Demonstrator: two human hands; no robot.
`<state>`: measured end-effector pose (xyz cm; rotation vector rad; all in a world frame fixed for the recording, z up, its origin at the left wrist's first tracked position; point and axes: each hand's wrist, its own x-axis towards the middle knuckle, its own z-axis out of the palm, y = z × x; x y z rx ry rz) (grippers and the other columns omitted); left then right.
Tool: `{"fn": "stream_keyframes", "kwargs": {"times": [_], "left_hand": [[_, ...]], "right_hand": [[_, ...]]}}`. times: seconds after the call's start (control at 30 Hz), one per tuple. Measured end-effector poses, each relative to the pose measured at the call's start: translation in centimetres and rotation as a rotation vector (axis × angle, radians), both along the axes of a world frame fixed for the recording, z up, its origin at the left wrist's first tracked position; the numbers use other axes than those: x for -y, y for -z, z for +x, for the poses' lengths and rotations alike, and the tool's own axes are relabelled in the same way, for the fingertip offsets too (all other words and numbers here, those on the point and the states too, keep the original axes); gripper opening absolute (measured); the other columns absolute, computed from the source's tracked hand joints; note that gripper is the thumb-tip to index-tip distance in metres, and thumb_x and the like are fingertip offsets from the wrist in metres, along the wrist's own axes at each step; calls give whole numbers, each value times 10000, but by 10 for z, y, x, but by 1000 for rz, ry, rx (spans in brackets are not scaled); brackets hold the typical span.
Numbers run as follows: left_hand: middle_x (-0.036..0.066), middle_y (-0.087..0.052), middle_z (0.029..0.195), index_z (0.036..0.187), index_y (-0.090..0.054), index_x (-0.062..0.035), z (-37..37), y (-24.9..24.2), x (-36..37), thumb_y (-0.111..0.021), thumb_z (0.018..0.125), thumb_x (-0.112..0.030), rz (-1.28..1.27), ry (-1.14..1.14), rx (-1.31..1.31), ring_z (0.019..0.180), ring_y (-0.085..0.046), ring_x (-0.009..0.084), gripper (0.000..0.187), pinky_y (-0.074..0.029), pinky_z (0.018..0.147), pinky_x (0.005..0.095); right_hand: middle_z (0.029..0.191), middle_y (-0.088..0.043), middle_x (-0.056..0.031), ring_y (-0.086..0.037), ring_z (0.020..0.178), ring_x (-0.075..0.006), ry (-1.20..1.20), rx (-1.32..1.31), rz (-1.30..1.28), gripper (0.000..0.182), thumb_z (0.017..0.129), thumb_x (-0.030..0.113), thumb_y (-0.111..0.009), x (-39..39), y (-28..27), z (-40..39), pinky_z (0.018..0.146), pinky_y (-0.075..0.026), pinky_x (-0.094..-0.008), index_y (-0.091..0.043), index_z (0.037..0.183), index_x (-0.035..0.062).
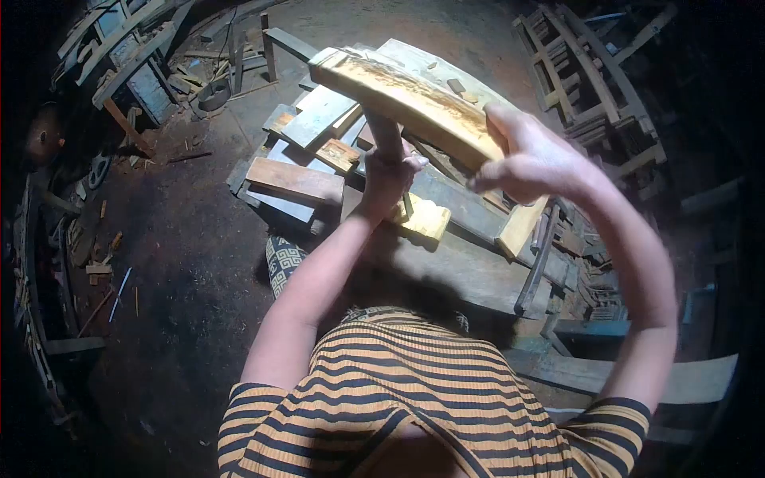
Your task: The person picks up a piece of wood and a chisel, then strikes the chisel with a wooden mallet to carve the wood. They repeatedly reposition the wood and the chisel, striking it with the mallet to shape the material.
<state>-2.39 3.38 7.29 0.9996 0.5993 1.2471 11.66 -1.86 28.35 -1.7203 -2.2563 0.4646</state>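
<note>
My right hand [530,159] grips the near right end of a long, thick wooden block [410,99], which is raised above the workbench. My left hand [388,179] is wrapped round an upright tool handle [384,135] under the block; a thin metal part [408,205] shows below that fist. Just beneath the left hand, a small yellow carved wood piece [426,223] lies on the bench [470,275]. Whether the handle touches the block cannot be made out.
Wood pieces lie on the bench, among them a brown plank [295,182] and a pale-ended beam [522,229]. A dark metal bar [535,267] lies at the bench's right. Wooden frames [586,80] stand at the upper right; scraps litter the floor [183,263].
</note>
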Motion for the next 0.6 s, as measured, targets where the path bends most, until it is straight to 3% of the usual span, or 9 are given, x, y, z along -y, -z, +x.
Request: {"fn": "stream_keyframes", "kwargs": {"times": [0.03, 0.07, 0.1, 0.27, 0.3, 0.37, 0.43, 0.53, 0.6], "left_hand": [[-16, -460, 553, 669, -499, -78, -1, 2, -1, -674, 733, -60, 2, 6, -2, 461, -449, 78, 188, -357, 440, 226], [-13, -472, 564, 679, -501, -76, -1, 3, -4, -678, 733, -70, 7, 9, 8, 473, -457, 76, 185, -357, 443, 224], [-10, -485, 575, 688, -504, -73, -1, 5, -5, -683, 732, -80, 6, 10, 17, 484, -466, 73, 184, -358, 445, 222], [-17, -511, 595, 705, -522, -77, -1, 8, -2, -708, 722, -120, 76, -1, 0, 510, -492, 69, 191, -389, 472, 220], [-17, -511, 595, 705, -522, -77, -1, 6, -1, -708, 722, -120, 80, -3, 0, 510, -492, 69, 191, -389, 472, 220], [-20, -501, 570, 678, -527, -80, 0, 3, 0, -706, 720, -118, 112, -55, -144, 507, -485, 65, 188, -380, 469, 222], [-30, -471, 538, 642, -514, -89, 3, 7, -2, -706, 715, -114, 118, -17, -38, 491, -464, 65, 207, -363, 465, 224], [-38, -457, 558, 640, -498, -105, 4, 7, 1, -687, 737, -101, 136, -2, -66, 486, -437, 61, 212, -342, 460, 222], [-37, -463, 567, 644, -500, -105, 5, 9, 0, -686, 740, -103, 160, 4, -44, 490, -441, 61, 209, -341, 460, 220]], "right_hand": [[771, -576, -106, -552, 600, -184, 51, 57, -201, 481, 628, 234, -706, -8, -8, 0, 516, -478, -285, -545, 998, -28], [814, -571, -63, -556, 766, -189, 216, 110, -257, 369, 600, 117, -704, -6, -36, -20, 745, -482, -307, -519, 896, -3], [825, -578, -76, -571, 762, -182, 130, 214, -90, 434, 621, 154, -713, -11, -47, -22, 732, -501, -296, -536, 984, -3], [814, -580, -85, -568, 766, -130, -93, -409, 24, 554, 673, 232, -662, 1, -55, -40, 634, -491, -260, -510, 1165, 26], [784, -576, -104, -588, 664, -146, -185, -366, 161, 433, 697, 227, -624, 0, -39, -39, 530, -494, -240, -579, 1033, -43], [826, -594, -130, -601, 745, -190, 27, 284, -69, 466, 659, 237, -642, -12, -26, -35, 612, -513, -296, -585, 1026, -44], [926, -617, -186, -609, 828, -230, 110, 354, -128, 524, 634, 227, -694, -20, -43, -30, 711, -520, -312, -573, 1049, -69], [894, -607, -162, -614, 773, -184, -164, -326, 190, 523, 675, 221, -689, -11, -47, -35, 670, -524, -300, -541, 1096, -54], [874, -590, -146, -601, 736, -182, -112, -283, 129, 545, 664, 254, -667, 4, -49, -37, 646, -518, -286, -514, 1101, -35]]}}
